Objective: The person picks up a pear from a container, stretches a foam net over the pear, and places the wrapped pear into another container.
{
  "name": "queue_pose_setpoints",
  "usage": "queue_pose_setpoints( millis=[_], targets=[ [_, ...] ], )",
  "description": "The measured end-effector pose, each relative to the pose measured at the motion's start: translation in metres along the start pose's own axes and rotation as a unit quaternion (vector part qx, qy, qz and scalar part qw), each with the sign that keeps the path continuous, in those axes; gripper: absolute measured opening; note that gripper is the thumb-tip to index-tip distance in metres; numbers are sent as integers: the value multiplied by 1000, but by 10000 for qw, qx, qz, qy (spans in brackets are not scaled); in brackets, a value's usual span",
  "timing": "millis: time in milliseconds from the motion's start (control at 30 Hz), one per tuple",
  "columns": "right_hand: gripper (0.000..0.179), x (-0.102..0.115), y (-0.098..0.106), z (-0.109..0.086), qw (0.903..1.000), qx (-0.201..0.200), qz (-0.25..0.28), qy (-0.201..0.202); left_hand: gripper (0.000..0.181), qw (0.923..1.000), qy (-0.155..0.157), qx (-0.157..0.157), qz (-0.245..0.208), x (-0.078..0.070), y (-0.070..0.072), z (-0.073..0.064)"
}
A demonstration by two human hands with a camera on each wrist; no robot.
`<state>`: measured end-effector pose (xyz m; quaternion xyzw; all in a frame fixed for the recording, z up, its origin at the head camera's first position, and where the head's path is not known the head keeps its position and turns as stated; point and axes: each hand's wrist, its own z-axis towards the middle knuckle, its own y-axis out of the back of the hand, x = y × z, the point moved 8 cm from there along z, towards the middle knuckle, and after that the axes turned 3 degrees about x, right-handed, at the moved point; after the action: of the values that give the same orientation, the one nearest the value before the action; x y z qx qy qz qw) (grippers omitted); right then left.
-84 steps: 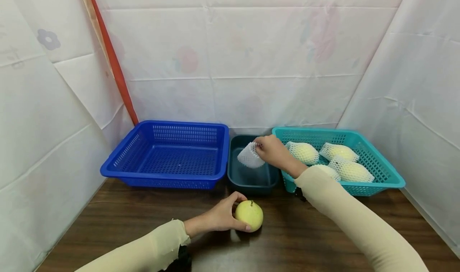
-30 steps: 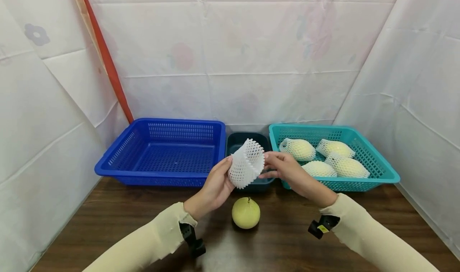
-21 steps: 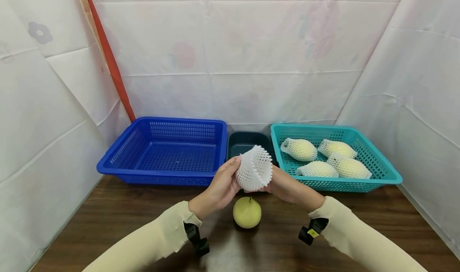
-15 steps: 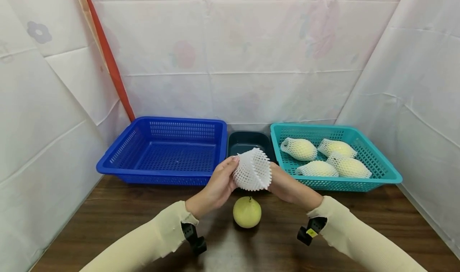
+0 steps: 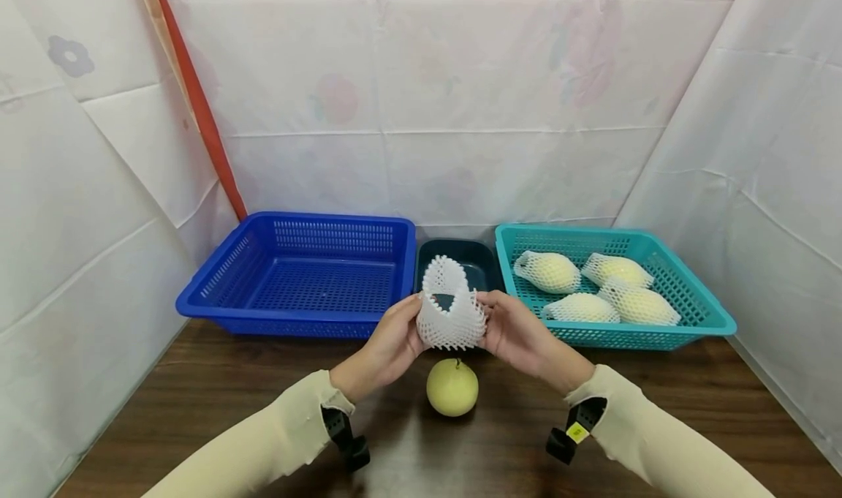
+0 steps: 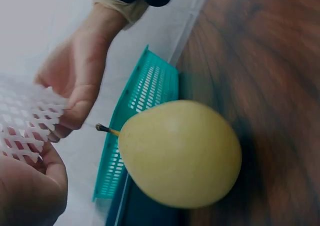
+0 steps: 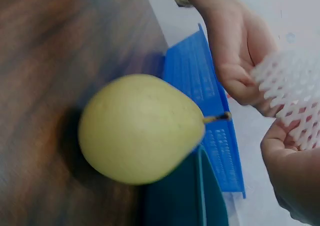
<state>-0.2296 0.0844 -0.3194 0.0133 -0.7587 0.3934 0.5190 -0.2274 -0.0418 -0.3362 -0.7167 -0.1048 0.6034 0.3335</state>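
A white foam fruit net [image 5: 452, 324] is held up between both hands, its mouth spread wide. My left hand [image 5: 388, 344] pinches its left side, and my right hand [image 5: 522, 341] pinches the right side. Some fingertips are hidden behind the mesh. Just below and nearer to me, a yellow-green pear [image 5: 452, 388] stands upright on the table with its stem up, untouched by either hand. Both wrist views show the pear large: the left wrist view has the net [image 6: 30, 118] at its left edge, the right wrist view has it [image 7: 295, 93] at the right.
At the back left stands a blue basket [image 5: 296, 322]. A small dark teal bin [image 5: 483, 253] sits behind the net, partly covered by it. To the right, a turquoise basket [image 5: 697, 300] holds several pears in foam nets [image 5: 582, 309]. Dark wooden table [image 5: 263, 395] lies in front; white cloth surrounds it.
The left hand let go of the pear, leaving it on the table. The net came from over the dark bin into both hands, then turned and was stretched open.
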Motion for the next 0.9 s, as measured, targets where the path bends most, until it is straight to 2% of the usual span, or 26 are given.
queue_pose_setpoints(
  millis=[100,167,300,467,533,667,900],
  targets=[
    [25,-10,-2,-4,9993,108,48,-350,36,9990,226,102,-372,2,-2,0],
    [25,-15,-1,-6,9987,101,-56,-488,36,9984,373,142,-402,5,-4,-1],
    [25,-22,4,-9,9983,-108,-174,-554,33,9978,665,50,-4,14,-2,-5],
    [47,-31,16,-11,9966,-379,-378,-621,37,9951,800,-117,574,27,9,-9],
    [50,-36,21,-12,9956,-451,-472,-671,39,9940,823,-126,705,32,13,-10],
    [41,-47,29,-14,9940,-522,-611,-748,38,9913,897,-248,926,42,22,-13],
    [28,-59,37,-17,9921,-489,-847,-780,18,9848,993,-574,1303,56,34,-17]
  ],
)
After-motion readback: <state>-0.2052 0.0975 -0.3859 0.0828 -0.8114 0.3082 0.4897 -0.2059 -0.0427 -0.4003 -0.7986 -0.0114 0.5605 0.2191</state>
